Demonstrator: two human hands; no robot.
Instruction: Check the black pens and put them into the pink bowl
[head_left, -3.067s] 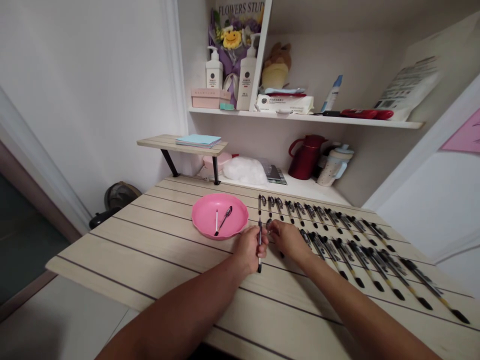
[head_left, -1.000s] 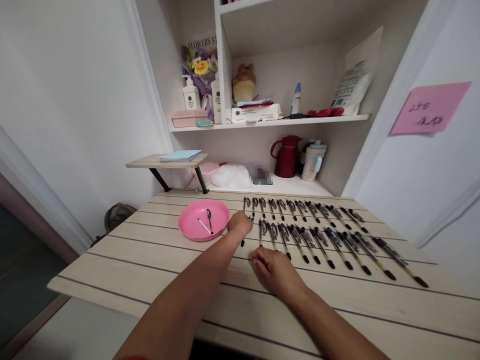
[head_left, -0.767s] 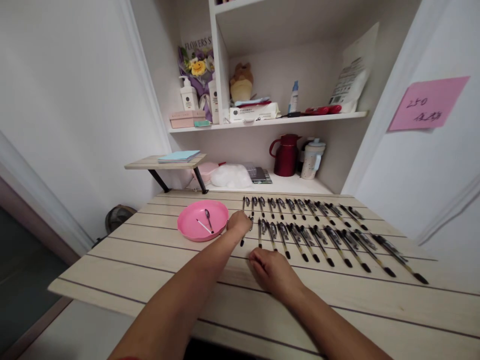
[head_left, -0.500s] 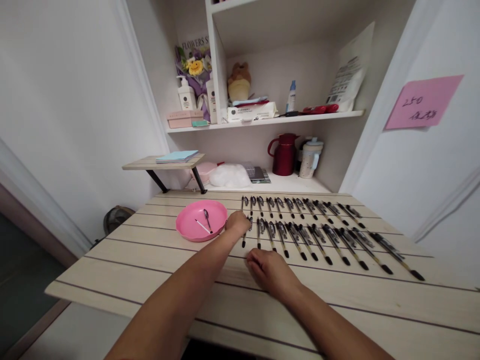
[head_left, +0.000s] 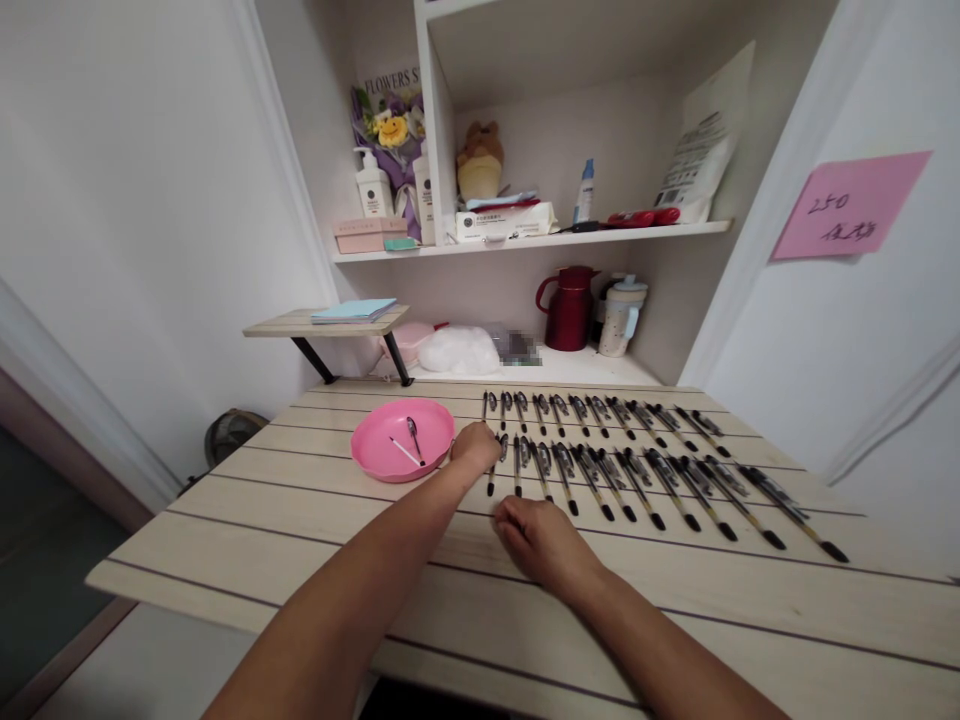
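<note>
Two rows of several black pens (head_left: 637,455) lie side by side on the slatted wooden table (head_left: 315,520). My left hand (head_left: 476,447) rests with curled fingers at the left end of the near row, its fingertips on the top of the leftmost pen (head_left: 492,472). My right hand (head_left: 541,538) lies on the table just below that pen's lower end, fingers bent and pressed down; whether it grips anything is hidden. A pink bowl (head_left: 405,450) left of my left hand holds a white refill and a dark pen part.
A small raised shelf (head_left: 324,322) with a blue notebook stands at the table's back left. Behind the table are a red jug (head_left: 568,307), a cup, a white bag, and a shelf with bottles, a plush toy and packets. A pink note (head_left: 847,206) hangs on the right wall.
3.1 s ago both hands held a pen upright near the bowl. Since then the pen lies at the left end of the near row. In the last second the hands have barely moved.
</note>
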